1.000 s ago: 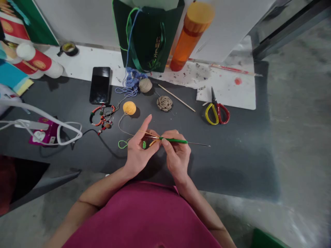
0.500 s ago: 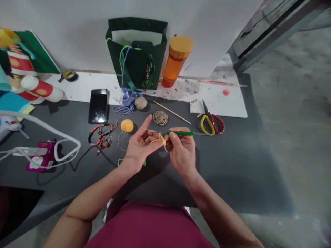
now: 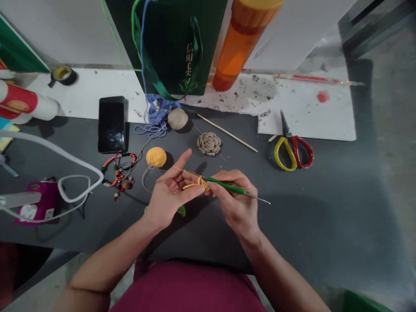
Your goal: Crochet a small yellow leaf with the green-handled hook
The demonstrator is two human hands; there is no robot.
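My left hand [image 3: 169, 195] pinches a small piece of yellow crochet [image 3: 202, 183] between thumb and fingers, its index finger raised with a yellow strand running over it. My right hand [image 3: 238, 201] is closed on a crochet hook with a green handle [image 3: 229, 186]; the hook's near end meets the yellow stitches, and its other metal tip points right. Left of my hands rests a ball of yellow yarn [image 3: 156, 157]. Just beyond them lies a brown crocheted flower [image 3: 209, 144]. Something green [image 3: 181, 211] is partly hidden under my left wrist.
Scissors [image 3: 289, 147] lie right, near a thin wooden stick [image 3: 227, 132]. Behind are a beige yarn ball [image 3: 177, 118], blue yarn [image 3: 159, 113], a dark green bag [image 3: 175, 56] and an orange bottle [image 3: 240, 47]. Leftward: a phone [image 3: 112, 124], beaded bracelet [image 3: 118, 171] and white cable [image 3: 65, 151].
The view has moved closer to the table. The green hook has tilted, its free end now lower and to the right. The yellow loops look drawn in closer to the fingers.
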